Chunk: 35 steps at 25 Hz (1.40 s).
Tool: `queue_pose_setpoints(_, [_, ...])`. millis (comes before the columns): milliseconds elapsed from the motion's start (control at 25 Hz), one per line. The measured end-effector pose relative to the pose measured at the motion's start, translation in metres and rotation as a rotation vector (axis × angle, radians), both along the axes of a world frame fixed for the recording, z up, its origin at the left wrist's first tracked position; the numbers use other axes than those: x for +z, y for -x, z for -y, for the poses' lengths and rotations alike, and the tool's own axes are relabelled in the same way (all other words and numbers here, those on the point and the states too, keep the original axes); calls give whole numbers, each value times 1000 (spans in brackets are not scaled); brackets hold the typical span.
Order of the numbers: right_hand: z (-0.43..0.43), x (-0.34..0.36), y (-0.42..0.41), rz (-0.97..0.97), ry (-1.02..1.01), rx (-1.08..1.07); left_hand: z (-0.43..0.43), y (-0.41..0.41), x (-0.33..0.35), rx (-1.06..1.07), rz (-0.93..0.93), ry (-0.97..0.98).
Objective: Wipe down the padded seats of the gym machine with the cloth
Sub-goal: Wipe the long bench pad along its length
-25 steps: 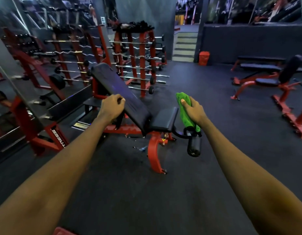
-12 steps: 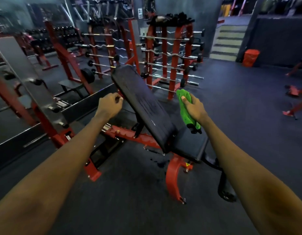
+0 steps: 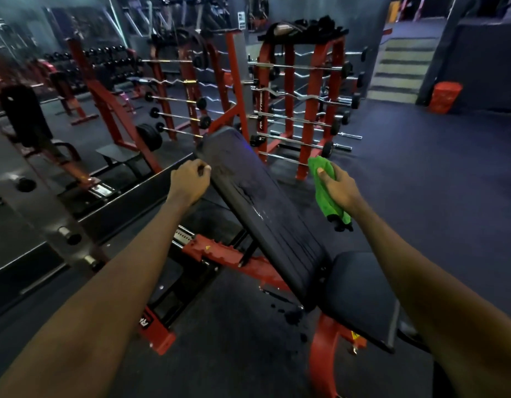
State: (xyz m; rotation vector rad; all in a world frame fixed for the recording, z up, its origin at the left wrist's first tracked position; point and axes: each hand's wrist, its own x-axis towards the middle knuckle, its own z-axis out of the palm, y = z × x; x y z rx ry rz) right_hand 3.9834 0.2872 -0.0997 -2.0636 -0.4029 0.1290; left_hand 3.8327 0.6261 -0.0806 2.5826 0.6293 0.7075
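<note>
Closer backrest (image 3: pixel 265 214); right hand (image 3: pixel 339 191) grips cloth (image 3: pixel 323 198).

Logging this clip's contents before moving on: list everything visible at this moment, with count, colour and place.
back pad: one, black, inclined at centre, wet streaks
seat pad: one, black, lower right, below the back pad
bench frame: one, red, under both pads
cloth: one, green, right of the back pad
barbell rack: one, red, behind the bench
bin: one, orange, far right by the stairs
stairs: one flight, grey, upper right
left hand: fingers curled at the back pad's left edge; grip unclear
right hand: grips the cloth
</note>
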Motion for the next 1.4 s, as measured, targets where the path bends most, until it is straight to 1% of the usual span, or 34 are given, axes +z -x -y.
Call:
queue_pose_setpoints(120, [-47,1,-47,-7,5,33,-39,-46,-1,-11,-27,-6])
queue_pose_setpoints(320, [-130,-20,-128,-7,50,107,-96,-118,-11,0,-89,-111])
queue_pose_setpoints(520, [-216,-29,-194,83,125,247,-155,-194,-16,-12,-178,-188])
queue_pose_setpoints(640, [-264,-42,-206,172,142,335,-178,-226,-26,-34,-227,-236])
queue_pose_setpoints(760, [-313,-70,-205,256,140,372,-196,-249,-45,-117,-348,-319])
queue_pose_setpoints(840, [-343,-87,-204,304,136,347,-210,-259,-54,-178,-399,-354])
queue_pose_setpoints(880, [-356,-95,-203,317,133,319,-217,-263,-57,-207,-394,-365])
queue_pose_setpoints(1040, [-391,-134,-172,344,150,235,-238,-270,-68,-329,-300,-344])
queue_pose_setpoints(1120, [-403,-145,-158,327,139,151,-240,-269,-74,-341,-239,-301])
queue_pose_setpoints(1240, [-420,-139,-169,329,92,52,-240,-270,-80,-357,-169,-286])
queue_pose_setpoints(1400, [-446,-119,-214,365,49,-3,-245,-273,-85,-386,-146,-293])
